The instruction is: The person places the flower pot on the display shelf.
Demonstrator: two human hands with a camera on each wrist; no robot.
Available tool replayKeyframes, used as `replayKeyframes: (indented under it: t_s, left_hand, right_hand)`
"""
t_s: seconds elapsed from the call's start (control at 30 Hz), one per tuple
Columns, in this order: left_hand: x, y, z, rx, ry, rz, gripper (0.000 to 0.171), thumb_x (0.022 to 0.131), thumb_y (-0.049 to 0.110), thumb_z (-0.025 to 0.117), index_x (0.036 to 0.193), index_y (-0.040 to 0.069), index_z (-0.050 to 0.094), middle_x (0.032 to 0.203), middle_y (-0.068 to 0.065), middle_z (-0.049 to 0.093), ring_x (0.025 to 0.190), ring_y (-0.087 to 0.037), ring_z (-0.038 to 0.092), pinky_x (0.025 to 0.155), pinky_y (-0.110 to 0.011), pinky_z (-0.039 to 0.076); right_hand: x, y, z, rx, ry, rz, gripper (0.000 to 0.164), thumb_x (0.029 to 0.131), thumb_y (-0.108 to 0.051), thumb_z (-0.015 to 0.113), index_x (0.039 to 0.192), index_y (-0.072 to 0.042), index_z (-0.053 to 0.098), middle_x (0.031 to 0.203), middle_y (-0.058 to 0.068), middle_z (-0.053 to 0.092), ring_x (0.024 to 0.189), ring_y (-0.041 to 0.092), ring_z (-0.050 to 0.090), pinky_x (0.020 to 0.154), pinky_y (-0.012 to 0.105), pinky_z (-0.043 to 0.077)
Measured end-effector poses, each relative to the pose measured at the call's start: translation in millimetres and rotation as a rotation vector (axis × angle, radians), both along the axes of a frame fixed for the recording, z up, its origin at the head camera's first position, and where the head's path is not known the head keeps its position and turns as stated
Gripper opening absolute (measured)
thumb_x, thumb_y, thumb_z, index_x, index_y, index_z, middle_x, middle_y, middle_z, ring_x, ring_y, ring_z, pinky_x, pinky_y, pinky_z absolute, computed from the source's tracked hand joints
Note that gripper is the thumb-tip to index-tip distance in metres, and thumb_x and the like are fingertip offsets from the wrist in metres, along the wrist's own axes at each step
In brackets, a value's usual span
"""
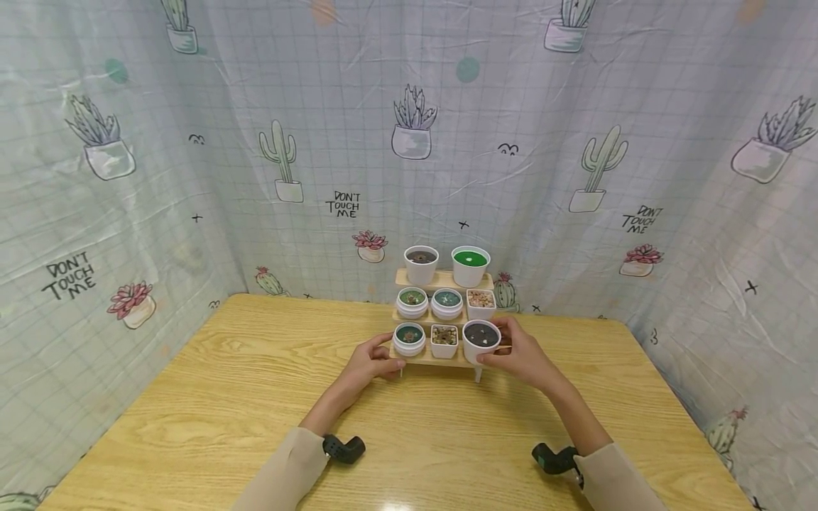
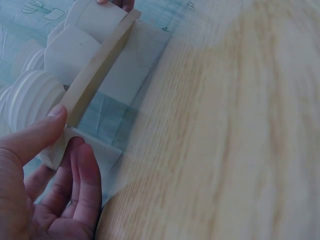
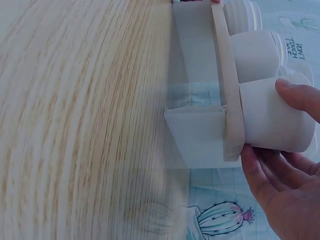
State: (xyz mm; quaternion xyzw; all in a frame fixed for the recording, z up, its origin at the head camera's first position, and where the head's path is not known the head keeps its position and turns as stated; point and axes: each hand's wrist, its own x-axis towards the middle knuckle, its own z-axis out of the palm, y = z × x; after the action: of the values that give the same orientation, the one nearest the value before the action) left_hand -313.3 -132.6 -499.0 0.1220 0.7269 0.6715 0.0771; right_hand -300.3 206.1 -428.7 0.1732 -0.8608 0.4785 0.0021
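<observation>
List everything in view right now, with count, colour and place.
Wooden stand: one, pale wood, three steps, far middle of the table.
Pots: eight, white; two on the top step, three on the middle, three on the bottom.
Dark-filled pot: bottom step, right end.
Green-topped pot: top step, right.
Table: one, light wood grain.
Curtain: pale grid cloth with cactus prints, behind and at both sides.
Left hand: thumb and fingers grip the stand's bottom left end.
Right hand: fingers curl round the dark-filled pot.
</observation>
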Motion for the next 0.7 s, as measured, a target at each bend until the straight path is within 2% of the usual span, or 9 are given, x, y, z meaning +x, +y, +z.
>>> replayKeyframes:
  t_s: [0.53, 0.7]
  left_hand:
    - [-0.6, 0.2, 0.1, -0.004, -0.013, 0.005, 0.079, 0.089, 0.015, 0.081, 0.156, 0.008, 0.042, 0.086, 0.0, 0.069, 0.08, -0.016, 0.072, 0.08, -0.031, 0.061]
    - [0.6, 0.4, 0.3, -0.007, -0.006, 0.009, 0.079, 0.088, 0.014, 0.081, 0.156, 0.008, 0.042, 0.085, 0.0, 0.068, 0.08, -0.015, 0.072, 0.08, -0.031, 0.061]
  right_hand:
    - [-0.1, 2.4, 1.9, -0.005, -0.017, 0.024, 0.074, 0.085, -0.013, 0.085, 0.141, 0.005, 0.04, 0.134, 0.028, 0.059, 0.121, 0.039, 0.063, 0.102, 0.054, 0.056]
    - [1.8, 3.2, 3.0, -0.018, -0.024, 0.034, 0.075, 0.085, -0.011, 0.085, 0.141, 0.005, 0.039, 0.135, 0.028, 0.058, 0.123, 0.04, 0.063, 0.102, 0.05, 0.057]
